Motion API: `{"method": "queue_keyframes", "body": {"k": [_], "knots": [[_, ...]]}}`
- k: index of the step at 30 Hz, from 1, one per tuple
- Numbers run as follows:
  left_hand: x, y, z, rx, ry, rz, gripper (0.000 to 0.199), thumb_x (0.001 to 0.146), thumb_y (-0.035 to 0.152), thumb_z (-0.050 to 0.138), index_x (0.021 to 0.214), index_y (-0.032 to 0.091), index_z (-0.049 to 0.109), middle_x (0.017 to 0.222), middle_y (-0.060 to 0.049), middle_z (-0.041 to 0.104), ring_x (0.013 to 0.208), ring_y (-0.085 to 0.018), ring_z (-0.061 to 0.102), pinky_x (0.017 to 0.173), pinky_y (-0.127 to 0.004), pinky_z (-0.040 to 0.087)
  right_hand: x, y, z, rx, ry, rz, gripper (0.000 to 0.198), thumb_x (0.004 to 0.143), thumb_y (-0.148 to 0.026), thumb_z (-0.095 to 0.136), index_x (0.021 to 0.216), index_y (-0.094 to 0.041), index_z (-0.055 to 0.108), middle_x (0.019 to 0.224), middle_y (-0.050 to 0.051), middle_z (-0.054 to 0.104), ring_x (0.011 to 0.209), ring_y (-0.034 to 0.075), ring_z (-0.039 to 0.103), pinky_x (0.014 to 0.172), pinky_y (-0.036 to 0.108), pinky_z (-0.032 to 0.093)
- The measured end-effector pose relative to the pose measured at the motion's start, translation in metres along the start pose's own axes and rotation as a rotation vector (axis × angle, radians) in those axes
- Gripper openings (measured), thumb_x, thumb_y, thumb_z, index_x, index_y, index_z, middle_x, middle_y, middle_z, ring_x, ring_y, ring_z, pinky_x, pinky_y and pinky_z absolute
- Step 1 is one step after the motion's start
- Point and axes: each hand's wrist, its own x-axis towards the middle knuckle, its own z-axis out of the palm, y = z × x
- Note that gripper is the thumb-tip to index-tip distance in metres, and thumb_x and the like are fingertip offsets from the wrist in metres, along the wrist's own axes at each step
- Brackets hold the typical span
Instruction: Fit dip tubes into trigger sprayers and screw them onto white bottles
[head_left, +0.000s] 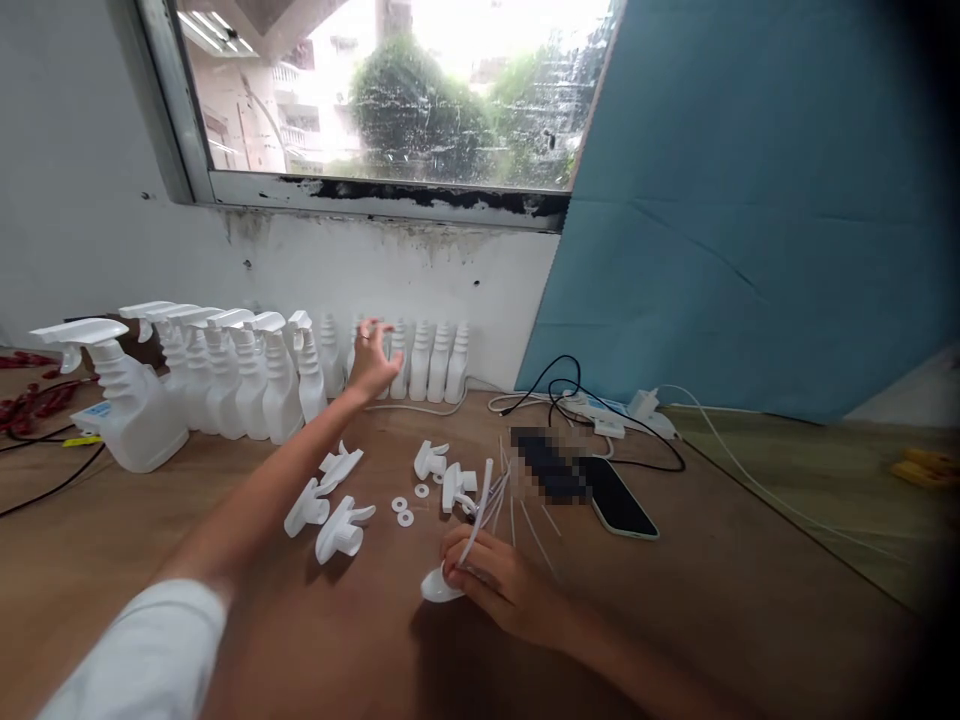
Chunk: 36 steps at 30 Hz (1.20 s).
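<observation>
My left hand [377, 362] is stretched out to the back row of white spray bottles without heads [421, 362], its fingers and thumb apart in front of one of them. Whether it touches that bottle I cannot tell. Closer to me, my right hand [504, 585] grips a white trigger spray head [441, 586] with a thin dip tube [477, 512] rising from it. Several loose trigger spray heads [345, 530] lie on the table between my arms. Small white ring washers [405, 518] are scattered beside them, and thin tubes [536, 540] lie right of the washers.
At the left stands a row of spray bottles with heads fitted [142, 410]. A phone [621, 500] lies right of the tubes, beside a pixelated dark patch. Behind it are a power strip [622, 412] and tangled black cables [562, 385]. The wall and window [405, 100] bound the table [360, 640] at the back.
</observation>
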Motion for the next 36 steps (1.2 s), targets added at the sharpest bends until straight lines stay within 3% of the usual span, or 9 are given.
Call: {"method": "queue_keyframes", "body": {"k": [1,4,7,11,18,24,28,31,36], "knots": [[0.019,-0.004,0.006,0.056,0.209,-0.168,0.045,0.079,0.015,0.062,0.121,0.016,0.049,0.143,-0.015,0.036,0.133,-0.025,0.039,0.107,-0.034,0.039,-0.001,0.001,0.001,-0.003,0.001,-0.001,0.018,0.098,-0.026,0.042,0.093,-0.017,0.056,0.097,0.008,0.059,0.092,0.015,0.057,0.084,0.027,0.047],[0.056,-0.021,0.015,0.11,0.406,-0.402,0.045,0.084,0.013,0.051,0.128,0.01,0.039,0.146,-0.023,0.028,0.139,-0.03,0.029,0.113,-0.044,0.028,-0.003,0.004,0.002,-0.046,0.001,0.008,0.019,0.096,-0.033,0.049,0.096,-0.017,0.057,0.097,0.008,0.061,0.09,0.016,0.058,0.082,0.028,0.047],[0.069,-0.043,0.016,0.143,0.444,-0.535,0.043,0.082,0.01,0.052,0.124,0.012,0.044,0.151,-0.024,0.02,0.142,-0.034,0.024,0.113,-0.051,0.024,-0.006,0.007,0.003,-0.105,-0.004,0.043,0.024,0.088,-0.039,0.061,0.097,-0.017,0.058,0.099,0.007,0.063,0.09,0.017,0.059,0.08,0.028,0.046],[0.072,-0.066,0.018,0.18,0.415,-0.632,0.039,0.075,0.008,0.057,0.113,0.018,0.056,0.153,-0.018,0.023,0.141,-0.034,0.027,0.113,-0.052,0.024,-0.008,0.01,0.003,-0.114,0.003,0.021,0.024,0.085,-0.039,0.064,0.095,-0.018,0.058,0.097,0.006,0.064,0.088,0.017,0.059,0.08,0.028,0.045],[0.073,-0.074,0.021,0.233,0.353,-0.708,0.051,0.072,0.012,0.059,0.122,0.016,0.055,0.154,-0.02,0.025,0.137,-0.04,0.032,0.107,-0.055,0.032,-0.009,0.009,-0.001,-0.085,0.01,0.036,0.019,0.087,-0.035,0.061,0.094,-0.018,0.058,0.095,0.005,0.064,0.086,0.016,0.058,0.079,0.027,0.044],[0.068,-0.059,0.02,0.326,0.414,-0.544,0.061,0.076,0.015,0.058,0.135,0.017,0.045,0.157,-0.017,0.019,0.142,-0.036,0.022,0.112,-0.052,0.024,-0.01,0.009,-0.004,-0.059,0.003,0.076,0.017,0.084,-0.029,0.061,0.096,-0.018,0.056,0.096,0.005,0.062,0.085,0.015,0.055,0.077,0.026,0.043],[0.075,-0.043,0.013,0.379,0.466,-0.38,0.061,0.074,0.013,0.059,0.133,0.017,0.045,0.154,-0.019,0.021,0.141,-0.036,0.021,0.112,-0.056,0.02,-0.01,0.009,-0.002,-0.022,0.019,0.193,0.029,0.078,-0.027,0.068,0.102,-0.019,0.053,0.09,0.002,0.061,0.074,0.012,0.052,0.069,0.024,0.042],[0.081,-0.022,0.004,0.384,0.533,-0.199,0.056,0.073,0.01,0.057,0.129,0.013,0.048,0.149,-0.023,0.027,0.138,-0.039,0.024,0.109,-0.059,0.023,-0.01,0.009,0.001,0.07,0.067,0.27,0.042,0.075,-0.026,0.071,0.11,-0.02,0.048,0.087,0.0,0.062,0.073,0.012,0.053,0.07,0.024,0.043],[0.079,0.035,-0.011,0.234,0.532,0.227,0.033,0.084,0.016,0.054,0.117,0.017,0.053,0.144,-0.018,0.036,0.136,-0.034,0.031,0.108,-0.053,0.032,-0.006,0.013,0.0,0.29,0.223,0.325,0.061,0.076,-0.026,0.072,0.122,-0.025,0.031,0.104,0.006,0.067,0.084,0.014,0.063,0.076,0.028,0.049]]}}
